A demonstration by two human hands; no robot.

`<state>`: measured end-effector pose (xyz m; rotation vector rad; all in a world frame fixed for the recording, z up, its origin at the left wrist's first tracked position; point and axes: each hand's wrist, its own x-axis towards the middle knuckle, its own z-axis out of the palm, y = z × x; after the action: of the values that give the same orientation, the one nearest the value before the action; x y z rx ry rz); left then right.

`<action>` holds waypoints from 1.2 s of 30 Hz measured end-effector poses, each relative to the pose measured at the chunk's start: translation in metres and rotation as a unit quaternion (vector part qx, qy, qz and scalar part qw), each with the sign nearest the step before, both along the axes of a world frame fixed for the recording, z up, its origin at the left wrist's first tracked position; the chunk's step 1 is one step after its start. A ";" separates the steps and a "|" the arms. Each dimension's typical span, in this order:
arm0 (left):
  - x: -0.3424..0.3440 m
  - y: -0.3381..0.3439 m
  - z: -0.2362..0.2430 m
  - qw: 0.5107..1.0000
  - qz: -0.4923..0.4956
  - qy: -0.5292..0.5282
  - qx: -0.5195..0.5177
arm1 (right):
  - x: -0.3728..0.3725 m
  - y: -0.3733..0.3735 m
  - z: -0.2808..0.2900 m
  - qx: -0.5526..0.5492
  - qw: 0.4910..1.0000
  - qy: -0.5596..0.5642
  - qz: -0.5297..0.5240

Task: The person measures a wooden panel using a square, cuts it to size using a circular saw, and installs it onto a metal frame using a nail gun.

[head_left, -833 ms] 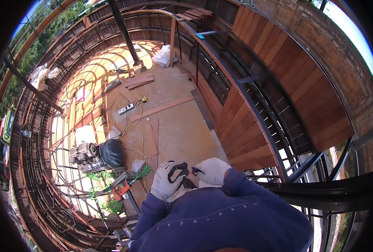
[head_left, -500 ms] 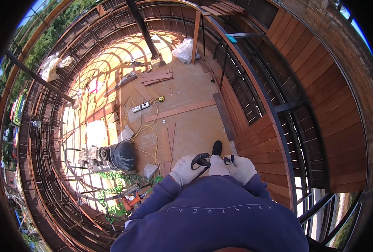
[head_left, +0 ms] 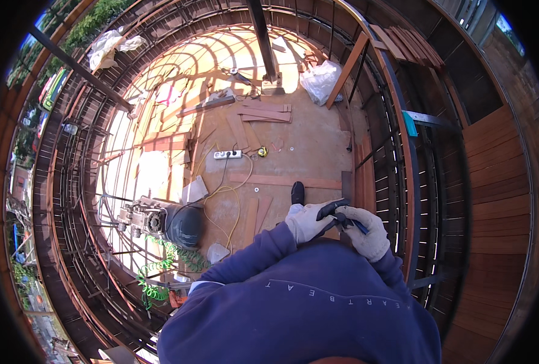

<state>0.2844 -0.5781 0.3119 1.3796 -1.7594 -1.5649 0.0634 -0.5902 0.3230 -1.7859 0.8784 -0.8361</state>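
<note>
My hands meet in front of my body, both in off-white work gloves with dark finger parts. My left hand (head_left: 309,222) has its fingers closed and pointing right, up against the other hand; what they grip, if anything, is hidden. My right hand (head_left: 368,233) is curled round a slim dark blue stick-like thing (head_left: 360,226), which sticks out between the fingers. Its exact kind is too small to make out. Below the hands, a dark shoe (head_left: 297,193) rests on the floor beside a long reddish board (head_left: 294,181).
An air compressor (head_left: 181,225) with a green coiled hose (head_left: 155,292) stands at left. A white power strip (head_left: 227,155), yellow cord (head_left: 237,209), tape measure (head_left: 263,151) and loose boards (head_left: 264,113) lie ahead. A dark post (head_left: 262,45) rises beyond; a curved railing (head_left: 397,91) runs along the right.
My hands, apart before, have come together, the left moving right. The view has turned, so floor items sit farther right. The blue thing stays in my right hand.
</note>
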 end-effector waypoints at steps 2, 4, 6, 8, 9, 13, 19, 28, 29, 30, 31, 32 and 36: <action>0.012 -0.050 -0.023 0.990 0.002 -0.008 -0.140 | 0.009 -0.042 -0.003 0.024 1.000 0.000 0.011; 0.016 -0.107 -0.011 0.997 -0.001 -0.002 -0.071 | 0.019 -0.081 0.007 0.098 0.995 -0.004 0.004; 0.019 -0.152 -0.016 0.987 -0.033 -0.033 -0.153 | 0.025 -0.105 -0.005 0.140 0.987 -0.060 -0.047; 0.013 -0.204 -0.011 0.965 -0.074 -0.037 -0.250 | 0.023 -0.135 0.009 0.158 0.979 -0.064 -0.113; 0.010 -0.221 -0.006 0.952 -0.093 -0.036 -0.291 | 0.023 -0.144 0.020 0.174 0.973 -0.045 -0.144; -0.040 -0.282 0.004 0.925 -0.194 -0.015 -0.325 | 0.006 -0.161 0.013 0.115 0.943 0.025 -0.312; -0.138 -0.350 0.006 0.883 -0.361 -0.029 -0.298 | -0.039 -0.172 0.010 0.042 0.867 0.074 -0.491; -0.316 -0.497 0.082 0.809 -0.334 0.009 -0.483 | -0.116 -0.182 -0.035 0.058 0.694 0.131 -0.705; -0.346 -0.519 0.093 0.786 -0.320 0.036 -0.528 | -0.119 -0.182 -0.050 0.059 0.671 0.146 -0.725; -0.376 -0.536 0.109 0.778 -0.322 0.038 -0.538 | -0.120 -0.183 -0.061 0.035 0.650 0.158 -0.742; -0.406 -0.550 0.128 0.770 -0.325 0.038 -0.548 | -0.118 -0.185 -0.063 0.048 0.632 0.152 -0.759; -0.433 -0.563 0.142 0.751 -0.324 0.030 -0.574 | -0.117 -0.189 -0.067 0.062 0.615 0.145 -0.773; -0.550 -0.620 0.169 0.660 -0.350 0.039 -0.664 | -0.110 -0.214 -0.077 0.054 0.530 0.200 -0.823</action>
<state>-0.2659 -1.1981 0.4812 -0.1394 -2.5427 -0.1126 -0.0463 -0.8038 0.2462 -0.4383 2.9566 -1.3213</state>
